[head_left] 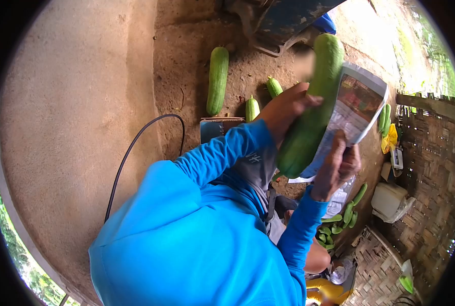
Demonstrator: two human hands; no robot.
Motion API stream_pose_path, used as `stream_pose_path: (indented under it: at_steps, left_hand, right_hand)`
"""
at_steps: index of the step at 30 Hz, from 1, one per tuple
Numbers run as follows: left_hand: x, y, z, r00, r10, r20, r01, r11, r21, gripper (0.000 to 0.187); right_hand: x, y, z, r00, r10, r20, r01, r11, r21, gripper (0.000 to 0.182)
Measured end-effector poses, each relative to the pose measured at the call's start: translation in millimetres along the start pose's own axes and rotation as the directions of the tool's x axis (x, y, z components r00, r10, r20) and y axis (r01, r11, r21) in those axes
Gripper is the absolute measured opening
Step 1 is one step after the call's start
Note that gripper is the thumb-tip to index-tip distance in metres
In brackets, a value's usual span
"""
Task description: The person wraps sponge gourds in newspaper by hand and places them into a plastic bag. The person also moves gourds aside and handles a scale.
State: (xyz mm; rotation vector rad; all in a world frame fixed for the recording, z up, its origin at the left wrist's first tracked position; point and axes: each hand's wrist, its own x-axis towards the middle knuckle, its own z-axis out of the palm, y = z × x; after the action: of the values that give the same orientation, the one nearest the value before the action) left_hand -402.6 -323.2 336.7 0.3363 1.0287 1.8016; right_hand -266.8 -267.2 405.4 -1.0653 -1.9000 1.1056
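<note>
Two hands work one long, smooth green gourd, held up in the middle of the head view, its pale-green blunt end near the sleeve and its far end rising toward the top of the frame. Left hand is clamped around the gourd's left flank, fingers wrapped over the skin. Right hand is closed on the near edge of a printed newspaper sheet, which lies against the gourd's right side and partly curls behind it. Both arms wear a bright blue long-sleeved top.

No container holds produce as far as can be told: a loose heap of small green gourds lies on the ground below the right hand, beside more paper. A white sack-like bundle sits to the right on woven bamboo matting; its contents are hidden. Three further green gourds lie on the bare earth at far left, near a black cable.
</note>
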Motion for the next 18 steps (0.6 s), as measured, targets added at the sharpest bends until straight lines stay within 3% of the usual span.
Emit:
stream_pose_path:
  at_steps: [1,3,5,6,7,8,9,10,11,13,14,15,16,17,18]
  left_hand:
    - [3.5,-4.7,-5.5,0.987,-0.144,0.069,0.159,0.857,-0.489,0.042]
    - [1.9,-2.8,-27.3,0.981,-0.134,0.139,0.191,0.796,-0.575,0.044]
    - [-5.5,5.2,-55.2,0.955,-0.146,0.260,0.289,0.663,-0.690,0.049]
    - [-9.2,10.0,-64.2,0.951,-0.136,0.279,0.288,0.723,-0.628,0.075]
    - [-11.8,12.3,-78.9,0.887,0.052,0.459,0.384,0.471,-0.794,0.080]
    - [-13.6,16.4,-91.6,0.981,-0.028,0.191,0.145,0.759,-0.635,0.080]
    - [-16.1,24.2,-104.0,0.995,0.002,-0.097,-0.033,0.946,-0.322,0.081]
    - [-16.6,24.9,-134.0,0.992,-0.099,0.073,0.121,0.896,-0.427,0.079]
    - [-16.0,22.1,-171.1,0.952,-0.176,0.250,0.282,0.819,-0.499,0.078]
    - [-21.1,21.8,-214.3,0.972,-0.215,-0.091,0.170,0.918,-0.357,0.075]
    - [-14.7,6.9,-256.4,0.955,-0.177,-0.237,0.111,0.957,-0.269,0.076]
    - [-12.0,-12.4,-296.5,0.920,-0.125,-0.372,0.065,0.983,-0.170,0.076]
    - [-17.7,-20.8,-319.8,0.862,-0.156,-0.482,0.134,0.988,-0.081,0.073]
    - [-22.5,-26.9,-335.8,0.792,-0.171,-0.586,0.212,0.977,0.001,0.070]
    - [-25.8,-33.3,-345.6,0.793,-0.174,-0.584,0.217,0.976,0.004,0.070]
  right_hand:
    - [5.5,-5.0,0.1,1.000,-0.007,-0.003,0.007,0.988,0.156,0.016]
    - [15.3,-12.7,-4.1,0.992,0.099,-0.073,-0.071,0.946,0.317,0.017]
    - [27.5,-17.2,-21.1,0.986,0.150,-0.069,-0.125,0.951,0.283,0.021]
    - [32.2,-12.2,-29.3,0.985,0.155,-0.072,-0.129,0.951,0.280,0.021]
    - [36.7,-5.6,-37.9,0.982,0.164,-0.090,-0.142,0.967,0.213,0.023]
    - [40.5,1.4,-46.9,0.979,0.172,-0.108,-0.156,0.977,0.145,0.025]
    - [41.0,8.3,-57.5,0.977,0.180,-0.115,-0.163,0.976,0.143,0.025]
    - [40.0,16.4,-69.0,0.991,-0.134,-0.030,0.122,0.957,-0.262,0.026]
    - [39.0,27.4,-77.7,0.910,-0.377,0.170,0.402,0.705,-0.584,0.027]
    - [31.9,69.1,-97.5,0.904,-0.393,0.171,0.415,0.704,-0.576,0.029]
    - [29.0,94.3,-105.7,0.991,-0.129,-0.018,0.121,0.963,-0.241,0.031]
    - [26.1,119.9,-114.9,0.976,0.200,-0.086,-0.182,0.967,0.176,0.033]
    - [24.6,145.3,-123.9,0.936,0.352,0.011,-0.337,0.887,0.316,0.033]
    - [20.1,127.3,-110.3,0.791,0.608,0.069,-0.537,0.634,0.556,0.035]
    - [16.0,177.4,-132.9,0.870,0.492,0.001,-0.480,0.849,0.221,0.035]
